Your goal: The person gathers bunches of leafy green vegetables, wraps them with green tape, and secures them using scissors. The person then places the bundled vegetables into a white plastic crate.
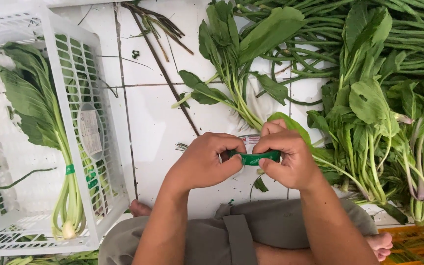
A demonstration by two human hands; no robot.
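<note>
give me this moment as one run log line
left hand + right hand: pinch green tape strip between them | loose greens: floor, right | tied bundle: in white crate, left

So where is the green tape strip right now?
In the head view, the green tape strip is centre frame, stretched between the left hand and right hand, above the white tiled floor.

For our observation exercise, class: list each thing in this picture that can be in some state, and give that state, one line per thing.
left hand: closed, pinching the green tape.
right hand: closed, pinching the tape's other end.
green tape: stretched between both hands.
bundle in crate: tied with a green band, lying flat.
white crate: open-topped, on the floor.
loose greens: untied, heaped on the tiles.
long beans: piled loose.
</note>
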